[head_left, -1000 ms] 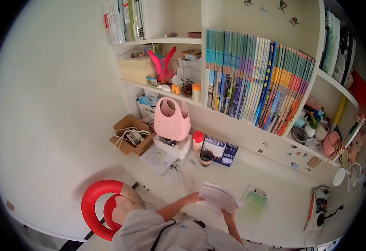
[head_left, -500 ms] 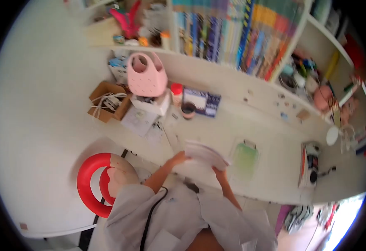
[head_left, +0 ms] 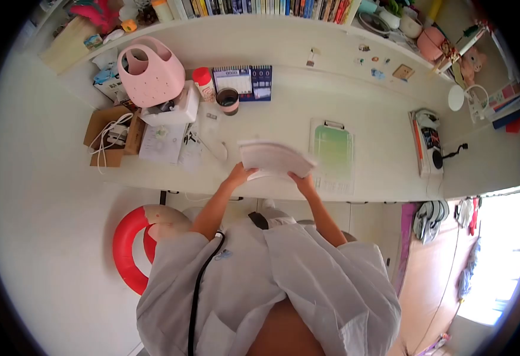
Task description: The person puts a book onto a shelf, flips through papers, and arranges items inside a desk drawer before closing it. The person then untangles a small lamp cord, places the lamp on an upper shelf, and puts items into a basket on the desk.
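Note:
A stack of white paper sheets [head_left: 276, 159] is held between my two hands above the front of the white desk [head_left: 272, 121]. My left hand [head_left: 240, 174] grips its lower left corner, and my right hand [head_left: 301, 181] pinches the lower right corner. The stack bows slightly, with its top edge curved. To the right of it lies a green clipboard [head_left: 333, 148] with a metal clip. Left of my left hand are loose papers [head_left: 164, 142] on the desk.
A pink basket [head_left: 153, 77] rests on a white box [head_left: 177, 111] at the back left, near a cardboard box [head_left: 108, 157] of cables. A calendar [head_left: 262, 83], a red-capped bottle [head_left: 205, 86] and a cup [head_left: 228, 102] stand behind. A red swim ring [head_left: 130, 255] is below left.
My view has tilted down and shifted, so the shelf of books sits higher in the picture. Both hands still hold the stack of paper, which now looks less blurred.

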`<state>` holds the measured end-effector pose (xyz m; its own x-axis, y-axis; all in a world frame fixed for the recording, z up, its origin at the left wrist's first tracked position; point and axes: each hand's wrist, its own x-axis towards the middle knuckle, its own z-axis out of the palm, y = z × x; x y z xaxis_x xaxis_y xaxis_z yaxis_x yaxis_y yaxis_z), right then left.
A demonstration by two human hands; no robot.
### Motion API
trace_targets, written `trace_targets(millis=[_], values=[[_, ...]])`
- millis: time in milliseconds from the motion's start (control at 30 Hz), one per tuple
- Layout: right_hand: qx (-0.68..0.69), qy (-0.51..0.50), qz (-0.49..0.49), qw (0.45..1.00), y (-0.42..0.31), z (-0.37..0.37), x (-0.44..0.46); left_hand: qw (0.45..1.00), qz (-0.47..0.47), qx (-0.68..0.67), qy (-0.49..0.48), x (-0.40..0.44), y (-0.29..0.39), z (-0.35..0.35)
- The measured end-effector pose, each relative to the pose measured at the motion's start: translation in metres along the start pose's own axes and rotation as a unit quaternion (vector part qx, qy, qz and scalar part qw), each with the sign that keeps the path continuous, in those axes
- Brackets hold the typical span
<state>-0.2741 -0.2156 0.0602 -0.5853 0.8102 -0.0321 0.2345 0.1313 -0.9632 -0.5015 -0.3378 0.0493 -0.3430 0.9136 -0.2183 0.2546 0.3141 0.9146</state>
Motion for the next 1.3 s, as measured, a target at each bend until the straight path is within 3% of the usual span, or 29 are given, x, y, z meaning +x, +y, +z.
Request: trace_targets(millis=[33, 233, 333, 433, 567, 667, 867, 967, 1033, 1067, 1100, 1133, 1167, 1233, 1300], values=[[0.011, 0.028, -0.002, 1.000, -0.006, 0.003, -0.005, 1.000, 0.008, 0.002, -0.014, -0.003, 0.001, -0.003], [0.054, -0.083, 0.091, 0.991, -0.033, 0.014, -0.047, 0.980, -0.041, -0.106, -0.164, -0.043, 0.015, -0.036], [0.113, -0.095, 0.123, 0.981, -0.035, 0.031, -0.074, 0.953, -0.152, -0.157, -0.210, -0.070, 0.037, -0.051], [0.142, -0.088, 0.161, 0.973, -0.037, 0.048, -0.099, 0.925, -0.152, -0.222, -0.269, -0.082, -0.007, -0.050], [0.189, -0.052, 0.255, 0.947, -0.024, 0.066, -0.140, 0.921, -0.186, -0.228, -0.256, -0.120, -0.028, -0.045], [0.225, -0.013, 0.266, 0.937, -0.013, 0.075, -0.174, 0.916, -0.224, -0.255, -0.216, -0.150, -0.051, -0.032], [0.281, -0.052, 0.347, 0.893, 0.060, 0.094, -0.238, 0.912, -0.257, -0.231, -0.220, -0.209, -0.106, -0.004], [0.298, -0.050, 0.342, 0.890, 0.064, 0.102, -0.251, 0.936, -0.271, -0.154, -0.165, -0.218, -0.110, -0.001], [0.268, -0.055, 0.355, 0.894, 0.064, 0.097, -0.258, 0.968, -0.224, 0.003, -0.113, -0.211, -0.117, 0.000], [0.241, -0.055, 0.365, 0.897, 0.064, 0.096, -0.259, 0.969, -0.223, 0.002, -0.109, -0.201, -0.121, 0.001], [0.240, -0.057, 0.362, 0.899, 0.059, 0.095, -0.260, 0.987, -0.090, 0.130, -0.032, -0.187, -0.125, 0.004], [0.254, -0.042, 0.365, 0.895, 0.054, 0.094, -0.263, 0.965, 0.046, 0.253, 0.047, -0.172, -0.131, 0.007], [0.268, -0.026, 0.371, 0.889, 0.052, 0.093, -0.270, 0.966, 0.045, 0.250, 0.048, -0.159, -0.137, 0.009], [0.261, -0.027, 0.395, 0.880, 0.056, 0.092, -0.281, 0.918, 0.074, 0.390, -0.015, -0.130, -0.149, 0.008], [0.269, 0.004, 0.395, 0.878, 0.056, 0.092, -0.291, 0.894, 0.070, 0.442, 0.003, -0.122, -0.163, 0.014]])
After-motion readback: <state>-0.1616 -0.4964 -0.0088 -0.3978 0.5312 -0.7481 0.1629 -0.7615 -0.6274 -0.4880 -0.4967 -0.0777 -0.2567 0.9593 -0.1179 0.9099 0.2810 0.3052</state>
